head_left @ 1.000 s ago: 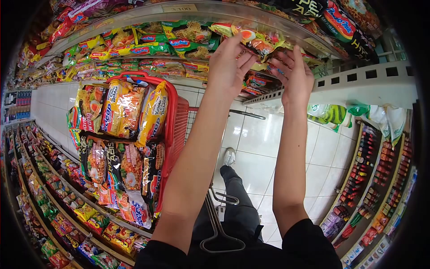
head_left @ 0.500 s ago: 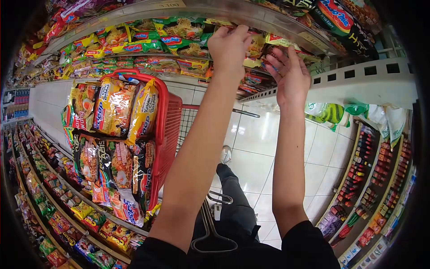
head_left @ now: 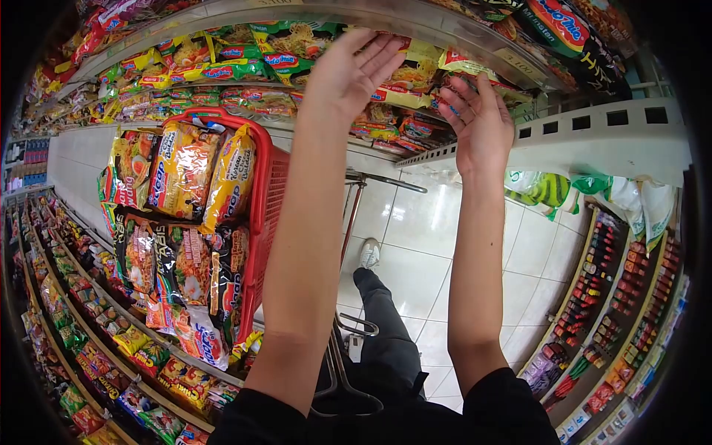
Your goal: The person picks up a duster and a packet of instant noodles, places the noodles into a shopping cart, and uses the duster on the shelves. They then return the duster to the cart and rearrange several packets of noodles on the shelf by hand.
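Up at the shelf, my left hand (head_left: 345, 74) reaches in with fingers stretched out and slightly apart, beside a yellow instant noodle packet (head_left: 412, 74). The fingertips lie right under the price rail of the shelf above. My right hand (head_left: 478, 122) is raised to its right, palm turned inward, with loosely bent, spread fingers near another noodle packet (head_left: 463, 63). Green noodle packets (head_left: 293, 43) fill the shelf to the left of my left hand. Both hands appear to hold nothing.
A red shopping basket (head_left: 258, 170) full of noodle packets stands at my left on a metal cart (head_left: 386, 180). A white perforated shelf panel (head_left: 601, 133) juts out at the right. Snack shelves (head_left: 96, 326) line the lower left, and bottle shelves (head_left: 593, 297) the right.
My left hand has moved left and its fingers have opened out. My right hand stays almost in place. The basket has shifted slightly left in the view.
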A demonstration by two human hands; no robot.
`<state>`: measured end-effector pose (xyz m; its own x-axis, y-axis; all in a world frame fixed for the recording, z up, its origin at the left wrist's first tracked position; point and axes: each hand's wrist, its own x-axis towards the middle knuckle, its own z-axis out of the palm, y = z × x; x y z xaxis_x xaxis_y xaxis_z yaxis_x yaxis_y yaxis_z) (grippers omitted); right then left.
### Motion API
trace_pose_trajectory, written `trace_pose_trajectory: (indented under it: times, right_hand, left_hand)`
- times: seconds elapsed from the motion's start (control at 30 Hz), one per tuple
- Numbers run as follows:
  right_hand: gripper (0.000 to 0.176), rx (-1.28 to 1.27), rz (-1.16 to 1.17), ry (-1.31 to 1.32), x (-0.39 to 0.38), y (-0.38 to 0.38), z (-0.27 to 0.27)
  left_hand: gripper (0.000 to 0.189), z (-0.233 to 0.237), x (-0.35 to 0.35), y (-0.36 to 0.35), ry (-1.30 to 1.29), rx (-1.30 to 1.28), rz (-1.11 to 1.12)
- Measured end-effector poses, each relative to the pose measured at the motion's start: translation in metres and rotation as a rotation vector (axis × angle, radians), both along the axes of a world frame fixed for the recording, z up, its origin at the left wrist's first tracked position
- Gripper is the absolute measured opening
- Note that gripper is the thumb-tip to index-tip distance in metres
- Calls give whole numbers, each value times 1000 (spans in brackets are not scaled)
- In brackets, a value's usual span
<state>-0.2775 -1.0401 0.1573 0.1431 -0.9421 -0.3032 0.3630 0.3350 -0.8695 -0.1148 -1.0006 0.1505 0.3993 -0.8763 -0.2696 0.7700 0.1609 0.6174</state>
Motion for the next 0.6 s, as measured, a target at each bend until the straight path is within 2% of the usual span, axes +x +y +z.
trace_pose_trajectory:
  times: [0.1,0.2,0.3,0.33,0.43,0.6]
  right_hand:
    - [26,-10,-3,3,1,0,-1]
    - [25,-5,-6,1,2,1,-1]
    - [25,-20,10,21,1,4,1]
    - [25,-24,14,23,0,4,0]
    - [26,-35,21,24,1,5,-1]
    - [26,-57,33,29,2,10,3]
  left_hand:
    - [37,-2,6,2,78,-101,-35]
    - [57,-8,7,-2,-123,-129,-80]
    - [37,-34,36,-22,65,-153,-92]
    - [56,-34,38,-25,-112,-144,-103]
    - [43,-31,28,-31,362,-2,36]
    - [41,-5,2,-25,286,5,272]
